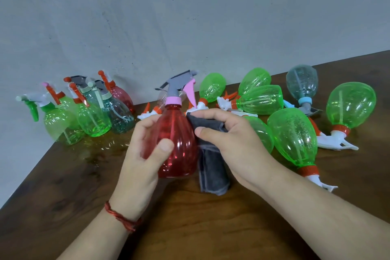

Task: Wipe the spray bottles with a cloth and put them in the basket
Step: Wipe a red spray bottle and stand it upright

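A red spray bottle [179, 143] with a pink collar and grey trigger head stands upright above the table in the middle of the view. My left hand [143, 154] grips its body, thumb across the front. My right hand [228, 141] holds a dark grey cloth [211, 167] and presses it against the bottle's right side; the cloth's lower end hangs down to the table. No basket is in view.
Several upright spray bottles [92, 116], green, teal and red, stand at the left by the wall. Several green bottles [293, 139] and a grey-blue one [301, 82] lie tipped over on the right. The brown wooden table [190, 228] ends at a left edge [27, 181].
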### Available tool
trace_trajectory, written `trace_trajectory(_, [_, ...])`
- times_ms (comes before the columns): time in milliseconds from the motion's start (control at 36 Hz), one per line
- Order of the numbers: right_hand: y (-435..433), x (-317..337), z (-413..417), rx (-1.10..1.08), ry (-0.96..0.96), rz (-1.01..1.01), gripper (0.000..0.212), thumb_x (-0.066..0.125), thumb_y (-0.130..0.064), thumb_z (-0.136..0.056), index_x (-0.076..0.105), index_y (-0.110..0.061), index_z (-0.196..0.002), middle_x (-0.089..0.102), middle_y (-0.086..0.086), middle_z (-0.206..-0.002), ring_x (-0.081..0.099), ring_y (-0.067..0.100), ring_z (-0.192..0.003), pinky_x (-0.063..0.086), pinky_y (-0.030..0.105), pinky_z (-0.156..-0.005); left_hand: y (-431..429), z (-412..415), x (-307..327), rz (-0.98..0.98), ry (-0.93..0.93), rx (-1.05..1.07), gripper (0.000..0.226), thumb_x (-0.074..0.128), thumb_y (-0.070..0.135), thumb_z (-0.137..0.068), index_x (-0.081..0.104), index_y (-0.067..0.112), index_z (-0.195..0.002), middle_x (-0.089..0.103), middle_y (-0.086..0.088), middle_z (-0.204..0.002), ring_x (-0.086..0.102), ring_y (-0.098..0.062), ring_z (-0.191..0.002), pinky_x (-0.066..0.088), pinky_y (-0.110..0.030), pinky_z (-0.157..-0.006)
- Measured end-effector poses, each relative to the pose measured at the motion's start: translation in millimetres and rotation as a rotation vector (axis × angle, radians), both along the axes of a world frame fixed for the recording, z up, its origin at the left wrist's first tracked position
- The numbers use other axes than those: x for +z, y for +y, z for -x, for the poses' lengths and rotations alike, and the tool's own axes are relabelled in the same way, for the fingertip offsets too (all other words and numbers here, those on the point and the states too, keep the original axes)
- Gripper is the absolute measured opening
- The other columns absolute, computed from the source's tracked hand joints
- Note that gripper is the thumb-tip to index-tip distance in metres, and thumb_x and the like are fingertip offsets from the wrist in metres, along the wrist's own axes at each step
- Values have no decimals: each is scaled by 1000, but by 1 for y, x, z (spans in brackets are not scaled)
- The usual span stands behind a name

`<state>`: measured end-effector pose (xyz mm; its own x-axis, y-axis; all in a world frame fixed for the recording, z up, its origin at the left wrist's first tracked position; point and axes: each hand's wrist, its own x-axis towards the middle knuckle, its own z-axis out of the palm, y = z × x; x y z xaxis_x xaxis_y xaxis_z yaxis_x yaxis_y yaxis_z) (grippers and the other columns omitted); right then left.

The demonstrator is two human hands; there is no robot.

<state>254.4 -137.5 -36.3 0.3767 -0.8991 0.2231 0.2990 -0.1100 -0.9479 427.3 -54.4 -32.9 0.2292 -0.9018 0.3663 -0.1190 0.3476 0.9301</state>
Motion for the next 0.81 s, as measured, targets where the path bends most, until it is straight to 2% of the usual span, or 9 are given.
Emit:
trace_trajectory(56, [0,0,2,-26,20,28,33,73,1,-93,81,-24,-112,79,-2,-117,74,20,-112,55,48,-107,0,1,3,6,-130,67,80,85,68,-74,62,25,-138,72,3,-131,70,-18,-121,59,-37,-100])
trace_trajectory(111, [0,1,3,-53,32,42,33,73,3,-92,81,-24,-110,79,-5,-115,75,17,-109,57,44,-105,-1,-2,0,20,-179,107,65,83,53,-79,64,30,-137,73,5,-129,69,-13,-120,56,-27,-100])
trace_trajectory(167, [1,1,5,-89,55,65,34,74,3,-92,82,-26,-108,79,-8,-111,75,14,-104,58,37,-99,-3,-4,-3,-21,-182,99,61,83,43,-88,60,31,-143,71,4,-130,69,-15,-121,58,-27,-96])
trace_trajectory(250, [2,1,5,-100,68,69,34,74,2,-92,82,-27,-108,79,-9,-109,75,12,-102,58,32,-93,-3,1,-6,-81,-5,49,52,70,27,-97,55,30,-146,69,-2,-131,70,-19,-118,61,-26,-83])
trace_trajectory(389, [7,3,2,-103,95,113,33,74,-1,-92,82,-26,-110,79,-8,-113,74,13,-109,55,45,-106,-4,4,-14,-74,-148,103,72,84,50,-80,53,44,-145,67,12,-136,67,-13,-127,57,-40,-103])
trace_trajectory(500, [3,5,6,-161,75,96,34,74,-1,-92,82,-30,-108,79,-11,-112,74,12,-106,57,45,-104,-5,0,-10,-32,2,89,68,84,39,-77,63,37,-141,70,4,-135,69,-22,-125,59,-55,-101])
trace_trajectory(611, [5,3,5,-140,99,130,31,75,-1,-92,81,-29,-104,79,-12,-104,75,13,-101,59,41,-98,-3,-2,-4,-45,151,-8,58,68,19,-85,65,23,-143,70,-4,-137,71,-30,-122,64,-46,-88])
trace_trajectory(750, [7,1,3,-106,37,104,26,74,0,-94,77,-20,-109,79,-2,-103,76,23,-98,61,32,-86,-4,-3,-4,-100,240,16,56,62,26,-87,61,21,-143,71,-4,-133,76,-30,-110,64,-34,-72])
trace_trajectory(806, [7,0,3,-101,31,88,23,73,0,-94,75,-17,-110,79,-1,-103,76,23,-96,61,32,-84,-4,1,-3,-95,220,33,53,59,31,-90,60,28,-143,72,-1,-128,77,-27,-107,64,-34,-71])
